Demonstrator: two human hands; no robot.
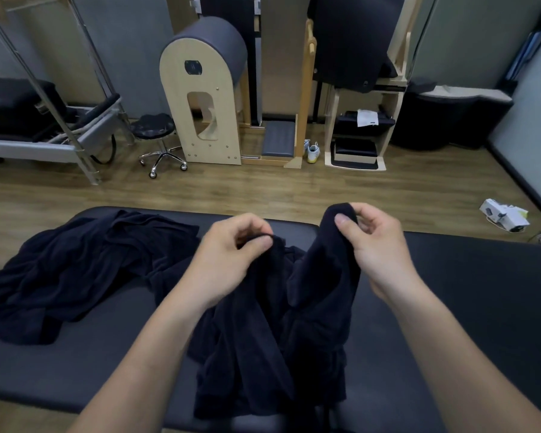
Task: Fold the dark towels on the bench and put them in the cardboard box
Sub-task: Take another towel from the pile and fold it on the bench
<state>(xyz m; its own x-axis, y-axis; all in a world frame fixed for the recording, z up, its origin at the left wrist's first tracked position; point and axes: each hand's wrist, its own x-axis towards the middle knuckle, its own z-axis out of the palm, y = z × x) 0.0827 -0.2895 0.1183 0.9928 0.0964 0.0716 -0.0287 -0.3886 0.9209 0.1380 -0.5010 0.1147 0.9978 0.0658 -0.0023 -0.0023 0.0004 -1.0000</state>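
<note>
A dark navy towel [272,332] hangs crumpled between my hands above the black padded bench [469,292]. My left hand [228,257] pinches its upper edge between thumb and fingers. My right hand [375,242] grips another part of the same towel, a fold of cloth bunched over the thumb. A heap of more dark towels [75,270] lies loose on the left part of the bench, touching the held towel. No cardboard box is in view.
Beyond the bench is wood floor [263,189]. Further back stand a wooden arched barrel [203,98], a wheeled black stool [156,135], a metal-framed bed [60,132] at left and a wooden shelf unit [359,132]. White cartons [503,214] lie on the floor at right.
</note>
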